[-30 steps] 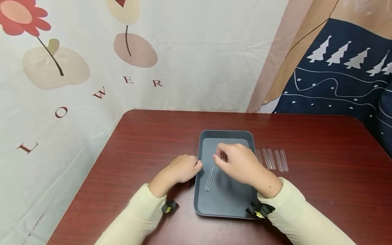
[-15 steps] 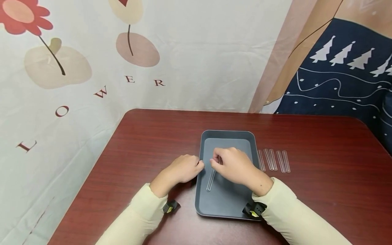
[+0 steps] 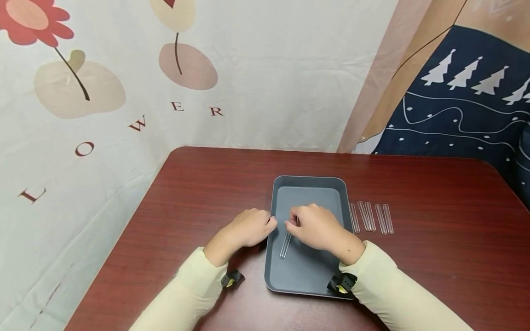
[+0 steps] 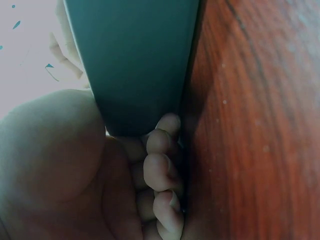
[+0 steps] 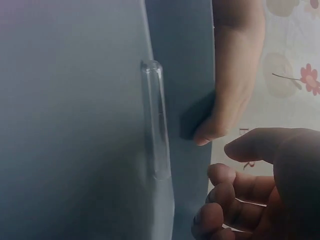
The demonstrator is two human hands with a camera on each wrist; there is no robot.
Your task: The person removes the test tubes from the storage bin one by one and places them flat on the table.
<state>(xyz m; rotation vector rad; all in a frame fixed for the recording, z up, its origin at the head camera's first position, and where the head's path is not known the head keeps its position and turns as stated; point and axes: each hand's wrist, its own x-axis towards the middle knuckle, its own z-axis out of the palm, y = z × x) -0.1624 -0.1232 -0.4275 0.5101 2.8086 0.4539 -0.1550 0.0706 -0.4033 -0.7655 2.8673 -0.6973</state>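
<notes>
Behind our dark red wooden tabletop hangs a pale cloth printed with flowers, and at two o'clock a navy cloth with white trees. Dead centre sits a dark grey rectangular plastic tray. We see the left hand at the tray's nine o'clock edge, fingers curled against the rim, thumb on top. The right hand hovers low over the tray floor, fingers loosely bent and apart, clamped on nothing in the wrist view. One clear glass test tube lies flat on the tray, just at those fingertips, running six to twelve o'clock. At three o'clock, beside the tray, a row of clear glass tubes rests on the wood.
</notes>
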